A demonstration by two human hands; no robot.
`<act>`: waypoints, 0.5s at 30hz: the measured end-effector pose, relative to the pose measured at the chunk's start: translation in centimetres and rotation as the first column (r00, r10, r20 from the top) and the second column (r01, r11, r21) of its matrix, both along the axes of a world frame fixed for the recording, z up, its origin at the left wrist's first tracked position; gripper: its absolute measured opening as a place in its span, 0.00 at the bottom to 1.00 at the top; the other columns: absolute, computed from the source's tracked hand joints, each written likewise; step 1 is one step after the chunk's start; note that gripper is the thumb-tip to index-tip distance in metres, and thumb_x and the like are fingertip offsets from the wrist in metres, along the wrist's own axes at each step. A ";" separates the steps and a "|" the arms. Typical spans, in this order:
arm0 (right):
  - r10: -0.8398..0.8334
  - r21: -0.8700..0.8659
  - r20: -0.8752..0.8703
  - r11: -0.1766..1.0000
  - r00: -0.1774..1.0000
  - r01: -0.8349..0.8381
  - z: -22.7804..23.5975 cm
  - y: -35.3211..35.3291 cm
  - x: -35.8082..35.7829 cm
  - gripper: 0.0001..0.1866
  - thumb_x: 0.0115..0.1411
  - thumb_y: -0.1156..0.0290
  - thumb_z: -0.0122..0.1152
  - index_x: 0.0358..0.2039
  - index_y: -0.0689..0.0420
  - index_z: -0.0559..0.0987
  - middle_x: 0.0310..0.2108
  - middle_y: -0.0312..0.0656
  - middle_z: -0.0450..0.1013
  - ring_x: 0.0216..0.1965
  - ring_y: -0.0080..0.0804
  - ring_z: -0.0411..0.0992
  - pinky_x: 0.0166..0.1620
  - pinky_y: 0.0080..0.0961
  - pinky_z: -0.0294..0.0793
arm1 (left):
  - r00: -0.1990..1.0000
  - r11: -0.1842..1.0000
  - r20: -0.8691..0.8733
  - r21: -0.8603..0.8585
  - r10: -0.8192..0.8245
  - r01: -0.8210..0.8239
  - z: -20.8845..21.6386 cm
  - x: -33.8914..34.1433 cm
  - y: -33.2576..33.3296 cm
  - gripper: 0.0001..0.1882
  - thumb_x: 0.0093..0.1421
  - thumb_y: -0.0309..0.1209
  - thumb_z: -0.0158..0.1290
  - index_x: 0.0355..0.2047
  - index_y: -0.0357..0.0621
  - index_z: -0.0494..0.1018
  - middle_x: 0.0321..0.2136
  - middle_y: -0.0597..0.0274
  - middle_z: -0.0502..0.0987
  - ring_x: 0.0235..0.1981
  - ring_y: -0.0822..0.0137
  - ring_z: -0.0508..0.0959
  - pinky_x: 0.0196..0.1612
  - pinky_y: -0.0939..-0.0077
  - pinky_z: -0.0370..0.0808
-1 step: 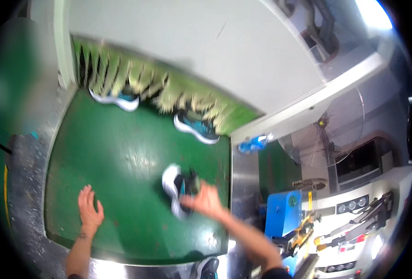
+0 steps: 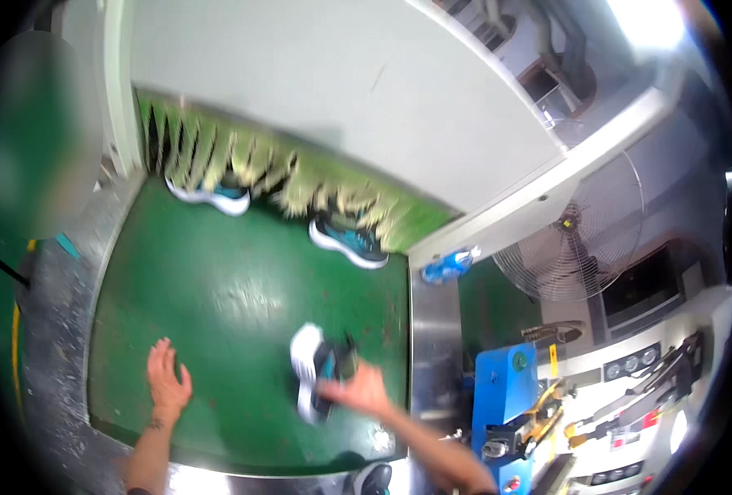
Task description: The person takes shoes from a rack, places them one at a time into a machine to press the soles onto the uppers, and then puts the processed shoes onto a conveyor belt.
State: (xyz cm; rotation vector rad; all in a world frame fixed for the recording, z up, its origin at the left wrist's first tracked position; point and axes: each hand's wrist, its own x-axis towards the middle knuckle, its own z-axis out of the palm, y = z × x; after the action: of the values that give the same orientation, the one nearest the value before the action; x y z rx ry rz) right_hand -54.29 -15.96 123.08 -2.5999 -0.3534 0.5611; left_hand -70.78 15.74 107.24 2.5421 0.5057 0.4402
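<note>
Over the green belt-like surface (image 2: 242, 346), my right hand (image 2: 362, 389) grips a sneaker (image 2: 304, 355) with a white sole and a black and teal upper. The shoe is tipped so that its sole faces left. My left hand (image 2: 166, 381) hovers near the left side of the surface, fingers stretched out and holding nothing. Farther off, two similar sneakers lie under a frayed green strip curtain (image 2: 292, 177): one at the left (image 2: 217, 200) and one at the right (image 2: 349, 242). The curtain's strips partly cover both.
A white machine panel (image 2: 300, 74) rises behind the curtain. At the right stand a blue-capped bottle (image 2: 448, 266) on a metal ledge (image 2: 434, 330), a large fan (image 2: 569, 223) and a blue machine (image 2: 502, 384). Another dark shoe (image 2: 373, 478) shows at the near edge.
The whole view has shifted, so most things sit a little lower. The sneaker in my right hand has come slightly nearer to me. My left hand stays empty.
</note>
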 end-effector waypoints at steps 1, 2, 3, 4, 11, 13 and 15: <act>-0.108 0.106 -0.028 0.988 0.994 0.111 2.8 -0.4 -5.5 0.45 0.37 0.41 0.68 0.47 0.64 0.71 0.41 0.55 0.73 0.42 0.48 0.74 0.48 0.38 0.72 | 1.000 1.000 -0.003 -0.021 0.004 -0.004 -0.2 0.3 -0.6 0.21 0.50 0.26 0.49 0.46 0.32 0.63 0.56 0.46 0.60 0.58 0.45 0.59 0.62 0.52 0.53; -0.150 0.158 -0.108 0.973 0.983 0.166 3.0 -3.6 -10.5 0.45 0.38 0.40 0.68 0.48 0.62 0.70 0.44 0.52 0.73 0.44 0.45 0.73 0.50 0.37 0.70 | 0.999 0.996 -0.026 -0.078 0.048 -0.050 -0.7 1.0 -1.6 0.26 0.50 0.28 0.51 0.50 0.31 0.61 0.56 0.44 0.59 0.58 0.44 0.59 0.62 0.52 0.53; -0.193 0.297 -0.186 0.924 0.963 0.242 5.5 -4.5 -14.0 0.43 0.39 0.46 0.70 0.50 0.63 0.69 0.45 0.51 0.71 0.47 0.42 0.71 0.52 0.35 0.69 | 0.992 0.976 -0.077 -0.187 0.096 -0.109 1.7 1.4 -3.7 0.31 0.54 0.35 0.53 0.54 0.30 0.57 0.56 0.42 0.59 0.58 0.47 0.60 0.62 0.54 0.52; -0.255 0.402 -0.293 0.842 0.922 0.361 7.8 -6.1 -18.0 0.41 0.41 0.51 0.72 0.51 0.64 0.68 0.47 0.50 0.70 0.49 0.40 0.69 0.54 0.33 0.67 | 0.982 0.776 -0.166 -0.630 -0.088 -0.037 6.1 1.9 -5.8 0.34 0.57 0.42 0.51 0.56 0.30 0.55 0.57 0.43 0.59 0.58 0.48 0.60 0.63 0.55 0.51; 0.367 0.156 0.681 0.773 0.634 -0.615 21.5 -10.6 -19.2 0.32 0.44 0.74 0.62 0.52 0.60 0.63 0.50 0.49 0.64 0.52 0.45 0.64 0.49 0.33 0.71 | 0.708 -0.070 -0.052 -0.987 -0.705 -0.142 29.2 -2.1 -18.5 0.33 0.60 0.52 0.42 0.54 0.34 0.61 0.46 0.48 0.72 0.45 0.55 0.74 0.52 0.62 0.69; -0.061 0.673 0.386 0.701 0.921 -0.236 22.2 -13.8 -22.9 0.33 0.53 0.72 0.61 0.58 0.58 0.60 0.55 0.48 0.59 0.57 0.43 0.60 0.60 0.39 0.61 | 0.778 -0.508 0.274 -0.859 -0.565 -0.066 33.1 -3.3 -21.2 0.28 0.60 0.43 0.46 0.54 0.33 0.61 0.47 0.48 0.71 0.46 0.55 0.73 0.52 0.63 0.69; -0.417 0.946 -0.024 0.284 0.909 0.155 17.5 -15.7 -29.0 0.37 0.56 0.72 0.60 0.62 0.59 0.51 0.58 0.47 0.56 0.61 0.37 0.55 0.61 0.35 0.58 | 0.695 -0.646 0.507 -0.759 -0.510 0.079 33.8 -4.7 -23.5 0.26 0.60 0.36 0.47 0.54 0.33 0.60 0.49 0.48 0.70 0.49 0.55 0.71 0.54 0.65 0.67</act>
State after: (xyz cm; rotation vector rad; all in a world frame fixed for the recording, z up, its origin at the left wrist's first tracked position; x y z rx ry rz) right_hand -83.31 -31.62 140.63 -1.4588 -0.1619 -0.1331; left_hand -75.50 -7.72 140.99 0.5223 -0.2119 -0.6274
